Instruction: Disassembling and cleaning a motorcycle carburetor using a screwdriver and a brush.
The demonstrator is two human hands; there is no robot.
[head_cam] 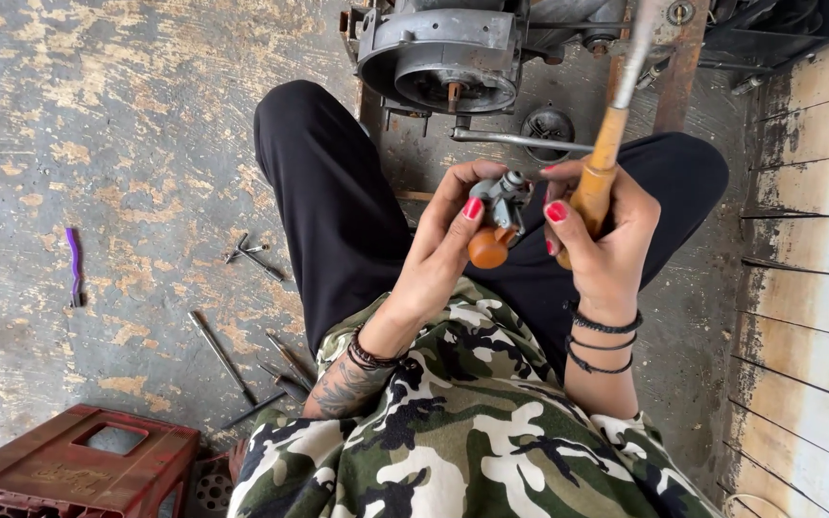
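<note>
Btwn knees: grey metal carb (506,197), wood-handled tool (599,168).

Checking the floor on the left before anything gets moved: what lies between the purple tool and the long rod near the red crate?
In the head view, a small metal cross-shaped wrench lies between the purple tool and the long rod; elsewhere it is worn, bare concrete floor.

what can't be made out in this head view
Head view:
- Tool's working end: the wooden-handled tool in the right hand has its metal shaft cut off by the top edge.
- Small grey metal part with an orange cap: largely covered by the left hand.
- Engine: cropped by the top edge.
</note>
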